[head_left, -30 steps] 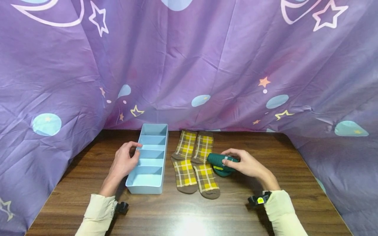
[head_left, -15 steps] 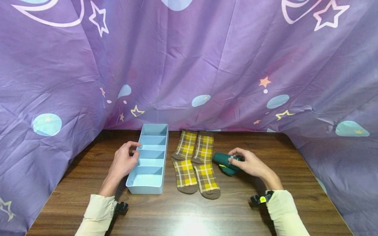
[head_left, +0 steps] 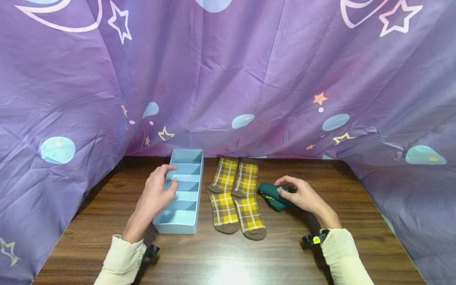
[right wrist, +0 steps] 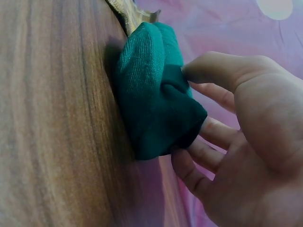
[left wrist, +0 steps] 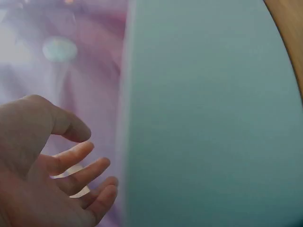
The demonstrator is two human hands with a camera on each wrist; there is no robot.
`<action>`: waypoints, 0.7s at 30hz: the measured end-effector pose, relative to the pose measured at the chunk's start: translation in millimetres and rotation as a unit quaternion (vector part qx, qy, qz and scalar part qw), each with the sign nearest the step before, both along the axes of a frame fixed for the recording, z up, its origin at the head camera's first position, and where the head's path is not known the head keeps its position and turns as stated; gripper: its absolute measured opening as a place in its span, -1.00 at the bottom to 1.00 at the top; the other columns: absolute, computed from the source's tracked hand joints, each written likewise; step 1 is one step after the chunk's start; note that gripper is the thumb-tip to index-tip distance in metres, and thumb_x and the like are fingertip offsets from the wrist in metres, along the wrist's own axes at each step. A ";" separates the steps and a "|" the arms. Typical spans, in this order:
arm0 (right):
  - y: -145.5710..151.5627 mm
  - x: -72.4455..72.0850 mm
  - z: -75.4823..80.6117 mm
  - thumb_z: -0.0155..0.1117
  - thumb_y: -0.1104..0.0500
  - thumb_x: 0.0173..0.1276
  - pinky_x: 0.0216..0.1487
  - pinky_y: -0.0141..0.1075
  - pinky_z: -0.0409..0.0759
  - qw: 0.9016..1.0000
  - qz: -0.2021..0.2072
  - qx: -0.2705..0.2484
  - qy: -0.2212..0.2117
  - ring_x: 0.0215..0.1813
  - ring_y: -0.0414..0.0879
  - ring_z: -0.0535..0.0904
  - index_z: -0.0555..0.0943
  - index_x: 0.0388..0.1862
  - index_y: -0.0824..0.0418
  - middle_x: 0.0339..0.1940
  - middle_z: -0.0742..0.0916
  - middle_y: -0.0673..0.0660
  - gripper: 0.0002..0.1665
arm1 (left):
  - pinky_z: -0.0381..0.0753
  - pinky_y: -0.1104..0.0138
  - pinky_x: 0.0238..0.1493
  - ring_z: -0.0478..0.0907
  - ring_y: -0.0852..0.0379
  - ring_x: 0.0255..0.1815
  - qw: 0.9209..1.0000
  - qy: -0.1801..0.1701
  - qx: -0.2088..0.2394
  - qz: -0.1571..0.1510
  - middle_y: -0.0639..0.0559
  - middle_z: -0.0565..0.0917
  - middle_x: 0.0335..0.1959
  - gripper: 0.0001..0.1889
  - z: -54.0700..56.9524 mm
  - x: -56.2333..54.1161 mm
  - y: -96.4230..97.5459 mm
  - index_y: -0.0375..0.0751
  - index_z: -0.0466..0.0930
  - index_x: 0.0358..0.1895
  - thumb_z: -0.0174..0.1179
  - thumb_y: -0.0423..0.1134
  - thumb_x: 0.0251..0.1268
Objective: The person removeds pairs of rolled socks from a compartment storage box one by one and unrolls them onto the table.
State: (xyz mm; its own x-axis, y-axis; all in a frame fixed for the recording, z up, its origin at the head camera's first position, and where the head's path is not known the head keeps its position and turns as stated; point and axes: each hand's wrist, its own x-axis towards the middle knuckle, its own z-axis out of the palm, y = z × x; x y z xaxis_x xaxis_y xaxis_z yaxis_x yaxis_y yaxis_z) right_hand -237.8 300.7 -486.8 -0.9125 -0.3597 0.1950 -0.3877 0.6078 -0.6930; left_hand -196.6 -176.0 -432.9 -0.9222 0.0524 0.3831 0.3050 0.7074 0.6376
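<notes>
Green knit bundle (head_left: 274, 201), rolled, rests on the brown wood-grain bench (head_left: 199, 257); my right hand (head_left: 301, 196) pinches it lightly between thumb and fingers, probably to stop it unrolling. My left hand (head_left: 156, 194), loosely spread and holding nothing, is over the pale-blue divided plastic box (head_left: 176, 228). Yellow-and-brown plaid socks (head_left: 224, 209) lie flat between, perhaps for easy reach. I can read no lettering.
</notes>
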 end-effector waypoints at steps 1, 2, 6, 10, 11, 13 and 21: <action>-0.2 0.0 0.2 0.46 0.24 0.48 0.00 -0.30 0.69 1.000 -0.001 0.001 0.003 -0.07 -0.17 0.75 0.75 0.06 0.12 -0.06 0.86 0.09 -0.78 | 0.51 -0.20 0.33 0.61 -0.36 0.26 1.000 0.003 -0.003 -0.008 -0.33 0.71 0.17 -0.60 2.6 2.6 6.6 -0.28 0.59 0.27 0.22 -0.37 0.39; -0.5 0.1 0.2 0.46 0.24 0.47 -0.03 -0.32 0.68 1.000 -0.003 0.002 0.004 -0.10 -0.18 0.75 0.76 0.05 0.10 -0.07 0.87 0.08 -0.79 | 0.52 -0.19 0.34 0.61 -0.34 0.27 1.000 0.009 -0.004 -0.018 -0.30 0.71 0.20 -0.58 5.2 5.3 14.1 -0.27 0.57 0.29 0.23 -0.35 0.39; -2.1 0.5 -0.4 0.44 0.24 0.50 -0.05 -0.35 0.67 1.000 -0.003 0.009 0.014 -0.12 -0.19 0.74 0.78 0.01 0.05 -0.05 0.87 0.05 -0.83 | 0.61 -0.11 0.38 0.63 -0.22 0.34 0.997 0.009 0.017 -0.077 -0.24 0.67 0.32 -0.42 12.0 18.9 48.2 -0.25 0.41 0.46 0.27 -0.35 0.40; -2.1 0.7 -0.5 0.39 0.24 0.54 -0.03 -0.37 0.66 1.000 0.003 0.012 0.019 -0.10 -0.18 0.75 0.78 -0.01 0.03 -0.03 0.87 0.05 -0.85 | 0.69 -0.02 0.32 0.64 -0.13 0.37 0.989 -0.015 0.007 -0.148 -0.18 0.63 0.39 -0.27 12.1 34.9 83.4 -0.17 0.23 0.61 0.29 -0.31 0.43; -2.1 0.8 -0.6 0.38 0.25 0.55 -0.02 -0.37 0.66 1.000 0.005 0.012 0.020 -0.09 -0.18 0.75 0.78 -0.01 0.03 -0.03 0.87 0.05 -0.85 | 0.69 -0.01 0.32 0.63 -0.12 0.38 0.986 -0.021 -0.003 -0.165 -0.17 0.61 0.42 -0.26 11.4 38.5 91.2 -0.15 0.21 0.63 0.29 -0.29 0.44; -2.0 0.6 -0.6 0.35 0.25 0.57 0.00 -0.36 0.65 1.000 0.004 0.018 0.020 -0.07 -0.17 0.74 0.77 -0.01 0.03 -0.02 0.86 0.05 -0.85 | 0.70 0.01 0.31 0.65 -0.10 0.34 0.980 -0.030 -0.031 -0.193 -0.15 0.58 0.46 -0.25 9.8 44.6 105.4 -0.11 0.19 0.65 0.28 -0.25 0.47; 1.2 2.9 2.7 0.44 0.07 0.55 0.14 -0.17 0.65 0.999 -0.003 0.049 -0.008 0.06 -0.10 0.73 0.71 0.10 0.01 0.01 0.84 0.02 -0.79 | 0.58 0.12 0.49 0.57 -0.02 0.49 0.952 -0.030 -0.147 -0.266 -0.08 0.51 0.55 -0.32 -2.7 48.3 156.0 -0.13 0.26 0.64 0.24 -0.15 0.54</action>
